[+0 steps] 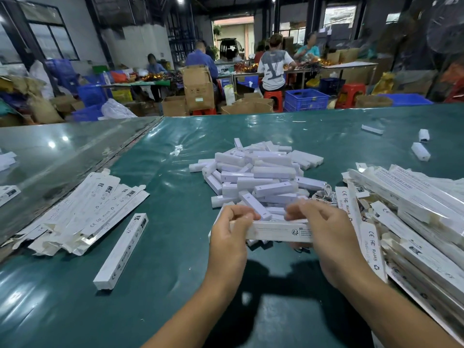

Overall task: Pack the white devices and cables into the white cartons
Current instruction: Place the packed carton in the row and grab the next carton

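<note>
Your two hands gripped one white carton (276, 232) level above the green desk (163, 247): left hand (229, 229) curled round its left end, right hand (324, 232) round its right. One heap of white devices (258, 177) (too many to count) lay at 12 o'clock. One closed carton (120, 252) lay at 9 o'clock, three stray devices (420, 151) at 2 o'clock.

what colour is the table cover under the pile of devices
Dark green, glossy with glare; the table cover shows best in the head view, the only one.
</note>
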`<state>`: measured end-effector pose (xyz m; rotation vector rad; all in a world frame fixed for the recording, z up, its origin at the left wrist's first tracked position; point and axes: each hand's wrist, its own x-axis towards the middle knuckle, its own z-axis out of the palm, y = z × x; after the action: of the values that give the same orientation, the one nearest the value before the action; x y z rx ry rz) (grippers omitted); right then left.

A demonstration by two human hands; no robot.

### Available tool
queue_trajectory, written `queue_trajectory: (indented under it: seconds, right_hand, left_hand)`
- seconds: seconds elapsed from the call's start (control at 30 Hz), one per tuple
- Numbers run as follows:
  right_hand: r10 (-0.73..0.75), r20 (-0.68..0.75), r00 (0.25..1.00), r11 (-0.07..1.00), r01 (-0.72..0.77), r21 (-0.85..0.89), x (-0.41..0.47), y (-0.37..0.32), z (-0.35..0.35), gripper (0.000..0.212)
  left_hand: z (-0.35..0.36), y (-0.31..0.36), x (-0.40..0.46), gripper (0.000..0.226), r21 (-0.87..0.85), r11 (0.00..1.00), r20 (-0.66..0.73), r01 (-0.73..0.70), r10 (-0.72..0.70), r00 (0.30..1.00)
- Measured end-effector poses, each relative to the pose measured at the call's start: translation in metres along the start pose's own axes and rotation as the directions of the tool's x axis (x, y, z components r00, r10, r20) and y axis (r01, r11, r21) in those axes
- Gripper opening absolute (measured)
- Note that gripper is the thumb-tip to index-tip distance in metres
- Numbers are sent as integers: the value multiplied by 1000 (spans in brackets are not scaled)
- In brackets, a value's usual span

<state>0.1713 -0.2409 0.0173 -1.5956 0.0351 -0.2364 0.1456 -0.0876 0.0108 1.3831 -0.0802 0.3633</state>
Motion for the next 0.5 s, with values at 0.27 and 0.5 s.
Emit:
queue_trajectory:
  seconds: [0.27, 0.5]
  right_hand:
    - [63, 55, 997, 995, -58, -79, 12, 5, -10, 34]
    - [-6, 134, 991, 992, 23, -121, 18, 6, -12, 26]
  left_hand:
    - [-26, 5, 10, 53, 639, 166, 694, -751, 295, 656]
    - [-81, 31, 41, 23, 876, 253, 372, -410, 186, 909]
